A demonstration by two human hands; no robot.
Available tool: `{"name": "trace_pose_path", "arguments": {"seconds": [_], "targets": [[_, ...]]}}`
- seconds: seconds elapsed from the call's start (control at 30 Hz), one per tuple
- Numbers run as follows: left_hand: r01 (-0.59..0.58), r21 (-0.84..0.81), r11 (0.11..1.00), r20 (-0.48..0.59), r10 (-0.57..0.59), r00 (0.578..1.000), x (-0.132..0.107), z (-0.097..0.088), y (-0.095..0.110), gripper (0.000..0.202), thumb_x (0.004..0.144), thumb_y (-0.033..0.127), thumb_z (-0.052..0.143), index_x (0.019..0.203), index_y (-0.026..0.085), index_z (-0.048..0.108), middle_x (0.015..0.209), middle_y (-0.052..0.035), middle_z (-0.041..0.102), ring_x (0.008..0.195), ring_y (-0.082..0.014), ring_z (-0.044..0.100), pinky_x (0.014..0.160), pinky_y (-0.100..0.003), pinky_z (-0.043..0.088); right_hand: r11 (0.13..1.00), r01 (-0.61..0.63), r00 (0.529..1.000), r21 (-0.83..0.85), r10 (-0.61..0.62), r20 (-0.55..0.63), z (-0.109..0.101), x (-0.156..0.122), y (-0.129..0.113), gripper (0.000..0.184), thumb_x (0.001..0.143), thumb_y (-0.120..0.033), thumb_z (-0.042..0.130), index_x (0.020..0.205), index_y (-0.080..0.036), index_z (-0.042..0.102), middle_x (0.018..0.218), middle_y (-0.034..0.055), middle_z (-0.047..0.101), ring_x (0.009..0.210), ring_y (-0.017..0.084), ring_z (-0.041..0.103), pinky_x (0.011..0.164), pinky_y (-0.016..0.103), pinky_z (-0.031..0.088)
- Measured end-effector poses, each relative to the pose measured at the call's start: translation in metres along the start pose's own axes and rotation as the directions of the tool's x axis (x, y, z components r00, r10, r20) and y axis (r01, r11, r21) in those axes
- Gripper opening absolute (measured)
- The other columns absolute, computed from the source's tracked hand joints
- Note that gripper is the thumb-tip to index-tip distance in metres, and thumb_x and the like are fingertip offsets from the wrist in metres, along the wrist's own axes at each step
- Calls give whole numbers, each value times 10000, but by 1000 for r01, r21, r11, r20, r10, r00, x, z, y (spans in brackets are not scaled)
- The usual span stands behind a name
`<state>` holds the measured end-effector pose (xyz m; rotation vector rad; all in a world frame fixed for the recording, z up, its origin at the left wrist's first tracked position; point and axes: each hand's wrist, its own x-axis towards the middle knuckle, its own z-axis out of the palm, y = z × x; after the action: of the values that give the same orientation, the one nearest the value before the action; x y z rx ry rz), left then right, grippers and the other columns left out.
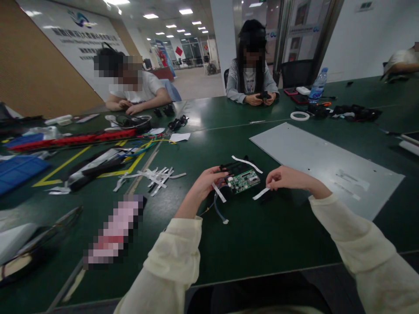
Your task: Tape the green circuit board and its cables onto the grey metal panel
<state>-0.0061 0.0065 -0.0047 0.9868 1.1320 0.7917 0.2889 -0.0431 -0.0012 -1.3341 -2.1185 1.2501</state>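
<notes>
A small green circuit board (244,181) with a black part along its far side is gripped at its left end by my left hand (208,183). Below those fingers a short white strip (219,192) sticks out; I cannot tell whether it is held or attached. A thin cable (220,211) with a white plug hangs from the board's near left. My right hand (285,179), just right of the board, is closed in a pinch on a white paper-like strip (261,194). Another curved white strip (248,163) lies at the board's far edge.
Left of my hands are a pile of white strips (159,178) and a blurred-out pink flat object (116,231). A large grey panel (314,152) lies to the right. Farther off are a tape roll (300,116), a water bottle (318,87), cables and two seated people.
</notes>
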Motion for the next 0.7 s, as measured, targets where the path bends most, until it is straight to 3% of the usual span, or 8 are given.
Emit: {"name": "trace_pose_path", "arguments": {"seconds": [0.17,0.27,0.33,0.43,0.5,0.6,0.7], "targets": [[1,60,998,-33,1,999,2,1,-2,234,733,70,702,956,121,652,820,-60,693,575,-97,625,518,-188,508,966,28,978,257,26,-207,-7,1,-1,235,738,-421,695,828,-204,705,770,8,661,701,127,579,665,281,434],[3,129,992,-50,4,999,3,2,-3,174,740,91,703,906,111,655,802,-60,690,545,-85,604,504,-185,494,854,142,910,500,86,-405,-5,4,-5,223,718,-392,733,848,-215,695,741,-12,640,683,106,567,671,260,451],[-10,158,987,-51,18,999,3,3,-4,160,739,104,706,892,110,663,805,-60,689,550,-86,601,507,-189,490,736,216,876,642,144,-460,3,9,-12,229,728,-356,733,922,-240,697,790,-15,654,720,99,582,693,246,469],[-45,158,986,-35,51,998,3,4,-4,159,725,106,708,881,112,677,798,-56,684,562,-90,599,511,-195,478,572,241,903,784,164,-397,24,19,-34,239,758,-284,710,996,-266,703,932,-6,685,821,99,617,743,231,495],[-69,155,985,-36,76,996,2,3,-5,167,704,116,719,867,108,683,761,-49,673,551,-91,587,508,-199,468,509,238,933,827,117,-341,39,27,-55,223,770,-247,693,991,-262,713,979,0,693,871,107,632,748,221,507],[-125,119,985,2,125,992,2,0,-8,214,669,160,741,867,104,684,731,-42,663,562,-101,589,520,-206,464,478,251,954,842,22,-297,64,40,-88,194,792,-239,661,975,-248,724,983,5,701,884,110,642,729,209,516],[-195,70,978,46,192,980,2,-4,-10,152,634,169,730,751,103,660,633,-7,622,502,-78,542,475,-182,415,524,230,962,820,7,-274,91,50,-111,204,799,-209,640,986,-215,720,1000,17,702,871,106,644,745,221,519]]}}
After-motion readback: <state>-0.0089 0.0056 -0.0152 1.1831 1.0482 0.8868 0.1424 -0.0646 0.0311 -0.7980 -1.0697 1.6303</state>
